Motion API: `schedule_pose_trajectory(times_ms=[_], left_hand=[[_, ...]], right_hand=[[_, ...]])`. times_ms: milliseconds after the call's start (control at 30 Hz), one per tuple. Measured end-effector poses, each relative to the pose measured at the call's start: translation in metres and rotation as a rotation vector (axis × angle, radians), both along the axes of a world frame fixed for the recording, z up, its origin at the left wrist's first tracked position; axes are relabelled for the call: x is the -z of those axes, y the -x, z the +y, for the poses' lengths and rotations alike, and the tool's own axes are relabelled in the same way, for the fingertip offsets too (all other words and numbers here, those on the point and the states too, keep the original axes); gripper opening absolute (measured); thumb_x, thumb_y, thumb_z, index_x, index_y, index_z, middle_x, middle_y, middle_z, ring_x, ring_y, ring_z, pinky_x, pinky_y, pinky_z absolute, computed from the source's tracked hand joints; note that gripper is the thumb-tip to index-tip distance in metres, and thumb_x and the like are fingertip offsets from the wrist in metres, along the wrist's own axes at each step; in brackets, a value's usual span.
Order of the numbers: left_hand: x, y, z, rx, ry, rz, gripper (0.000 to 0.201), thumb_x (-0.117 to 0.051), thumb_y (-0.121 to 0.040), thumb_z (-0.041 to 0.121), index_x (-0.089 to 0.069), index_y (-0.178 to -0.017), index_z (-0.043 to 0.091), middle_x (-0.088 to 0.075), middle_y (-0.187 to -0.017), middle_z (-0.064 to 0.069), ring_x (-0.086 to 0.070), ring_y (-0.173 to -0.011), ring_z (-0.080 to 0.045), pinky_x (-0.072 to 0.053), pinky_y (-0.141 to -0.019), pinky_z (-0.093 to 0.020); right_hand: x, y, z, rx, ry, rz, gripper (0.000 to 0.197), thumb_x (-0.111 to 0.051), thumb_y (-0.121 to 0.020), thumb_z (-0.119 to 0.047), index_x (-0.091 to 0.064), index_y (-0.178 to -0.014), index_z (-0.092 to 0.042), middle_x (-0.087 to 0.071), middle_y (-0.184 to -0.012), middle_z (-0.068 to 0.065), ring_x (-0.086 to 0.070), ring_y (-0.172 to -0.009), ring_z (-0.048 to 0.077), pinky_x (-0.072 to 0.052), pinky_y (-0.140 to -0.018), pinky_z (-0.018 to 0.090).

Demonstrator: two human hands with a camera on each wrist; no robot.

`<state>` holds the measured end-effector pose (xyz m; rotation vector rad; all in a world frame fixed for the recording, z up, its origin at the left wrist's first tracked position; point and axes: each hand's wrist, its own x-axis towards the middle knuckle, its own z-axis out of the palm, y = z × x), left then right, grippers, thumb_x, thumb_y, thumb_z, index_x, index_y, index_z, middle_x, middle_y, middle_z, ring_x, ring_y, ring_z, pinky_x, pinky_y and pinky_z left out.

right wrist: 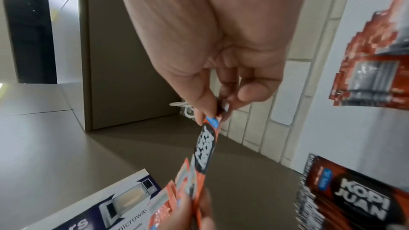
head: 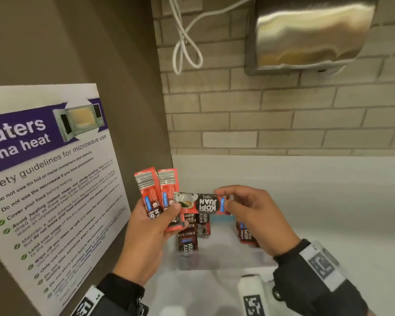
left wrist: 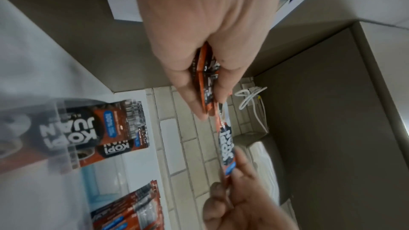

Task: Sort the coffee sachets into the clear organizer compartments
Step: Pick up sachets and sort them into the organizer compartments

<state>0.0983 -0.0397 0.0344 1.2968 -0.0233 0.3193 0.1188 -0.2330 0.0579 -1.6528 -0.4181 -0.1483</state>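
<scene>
The left hand (head: 146, 226) grips a small fan of red coffee sachets (head: 156, 195) above the table (head: 328, 201), thumb clamped across their lower halves; two tops stand clear of the fingers, and how many more lie behind them cannot be counted. The right hand (head: 249, 215) pinches one end of a single sachet (head: 205, 204) held crosswise, its "KOPI JUAN" print upside down in the head view. That sachet's other end touches or slips under the left thumb — whether the left hand also grips it cannot be told. In the left wrist view the same sachet shows almost edge-on, its label smeared.

Just below the hands sits the clear organizer (head: 221, 261), near the back corner of the table. Its walls are faint and blurred, so the dividers are hard to trace. Dark-printed sachets (head: 188, 236) stand in its left part, more red ones (head: 246, 233) in its right part, half hidden by the right hand; the exact compartment of each group cannot be made out.

A microwave safety poster (head: 50, 179) leans against the left panel, its left edge cut off. On the brick wall hang a looped white cable (head: 185, 42) and a steel dispenser (head: 310, 33). White objects bearing black markers (head: 252, 295) sit at the bottom edge — cropped and not identifiable.
</scene>
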Motion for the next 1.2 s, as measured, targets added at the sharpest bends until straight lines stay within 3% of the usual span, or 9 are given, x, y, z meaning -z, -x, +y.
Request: schedule_pose_trajectory(times_ms=[100, 200, 333, 433, 533, 633, 800, 1100, 1200], left_hand=[[0.006, 0.002, -0.007, 0.054, -0.106, 0.063, 0.034, -0.067, -0.078, -0.006, -0.06, -0.106, 0.013, -0.073, -0.09, -0.01, -0.072, -0.077, -0.02, -0.058, -0.064, -0.038], [0.01, 0.003, -0.013, 0.087, -0.181, 0.073, 0.041, -0.072, -0.074, -0.005, -0.062, -0.106, 0.019, -0.074, -0.092, -0.005, -0.072, -0.081, -0.022, -0.057, -0.069, -0.04], [0.011, 0.001, 0.008, 0.04, -0.183, 0.091, 0.038, -0.074, -0.071, -0.003, -0.062, -0.102, 0.015, -0.074, -0.091, -0.007, -0.072, -0.079, -0.022, -0.056, -0.06, -0.031], [0.009, 0.0, 0.035, -0.039, -0.146, 0.063, 0.03, -0.067, -0.076, -0.005, -0.06, -0.102, 0.007, -0.071, -0.091, -0.013, -0.07, -0.073, -0.019, -0.056, -0.059, -0.033], [-0.001, -0.002, 0.052, -0.06, -0.124, 0.015, 0.023, -0.061, -0.081, -0.007, -0.061, -0.096, 0.011, -0.072, -0.082, -0.004, -0.069, -0.069, -0.015, -0.057, -0.056, -0.026], [-0.005, -0.007, 0.055, -0.024, -0.143, -0.013, 0.024, -0.062, -0.081, -0.004, -0.061, -0.099, 0.012, -0.073, -0.084, -0.003, -0.07, -0.074, -0.017, -0.058, -0.058, -0.027], [-0.002, -0.012, 0.051, 0.038, -0.173, 0.003, 0.03, -0.066, -0.077, 0.0, -0.061, -0.106, 0.005, -0.073, -0.087, -0.006, -0.071, -0.074, -0.018, -0.056, -0.055, -0.025], [-0.001, -0.01, 0.05, 0.075, -0.164, 0.026, 0.04, -0.069, -0.067, 0.008, -0.06, -0.106, 0.006, -0.074, -0.088, -0.006, -0.072, -0.076, -0.02, -0.055, -0.054, -0.025], [0.001, -0.011, 0.051, 0.079, -0.163, 0.033, 0.032, -0.067, -0.073, 0.001, -0.061, -0.104, 0.007, -0.074, -0.087, -0.006, -0.072, -0.075, -0.019, -0.055, -0.053, -0.025]], right_hand=[[-0.008, -0.008, 0.002, 0.029, -0.178, -0.008, 0.027, -0.059, -0.086, 0.002, -0.065, -0.1, -0.021, -0.062, -0.076, 0.01, -0.055, -0.058, 0.012, -0.046, -0.057, 0.023], [-0.015, -0.015, 0.013, -0.032, -0.255, 0.027, 0.017, -0.065, -0.082, 0.002, -0.062, -0.089, -0.013, -0.062, -0.08, 0.014, -0.062, -0.064, 0.011, -0.052, -0.057, 0.02], [-0.032, -0.028, 0.012, 0.045, -0.111, -0.031, 0.015, -0.067, -0.08, 0.005, -0.063, -0.081, -0.01, -0.065, -0.087, 0.018, -0.066, -0.068, 0.016, -0.056, -0.061, 0.022], [-0.039, -0.053, -0.001, 0.217, 0.119, -0.077, 0.02, -0.071, -0.077, 0.001, -0.06, -0.075, -0.016, -0.059, -0.077, 0.007, -0.062, -0.063, 0.017, -0.054, -0.056, 0.024], [-0.019, -0.07, 0.005, 0.241, 0.5, -0.048, 0.023, -0.073, -0.075, -0.004, -0.056, -0.067, -0.018, -0.059, -0.072, 0.002, -0.057, -0.058, 0.013, -0.051, -0.056, 0.024], [0.009, -0.08, 0.018, 0.175, 0.692, 0.067, 0.025, -0.072, -0.075, -0.004, -0.055, -0.064, -0.018, -0.06, -0.068, -0.001, -0.063, -0.063, 0.016, -0.055, -0.064, 0.026], [0.027, -0.09, 0.033, 0.119, 0.817, 0.082, 0.03, -0.072, -0.075, -0.005, -0.051, -0.06, -0.02, -0.055, -0.062, -0.007, -0.062, -0.07, 0.017, -0.057, -0.073, 0.031], [0.031, -0.095, 0.041, 0.087, 0.721, 0.124, 0.028, -0.072, -0.075, -0.002, -0.05, -0.064, -0.015, -0.059, -0.063, 0.002, -0.071, -0.072, 0.027, -0.059, -0.071, 0.038], [0.031, -0.096, 0.043, 0.077, 0.742, 0.147, 0.033, -0.073, -0.074, -0.005, -0.043, -0.07, -0.017, -0.057, -0.071, 0.004, -0.069, -0.068, 0.027, -0.057, -0.068, 0.036]])
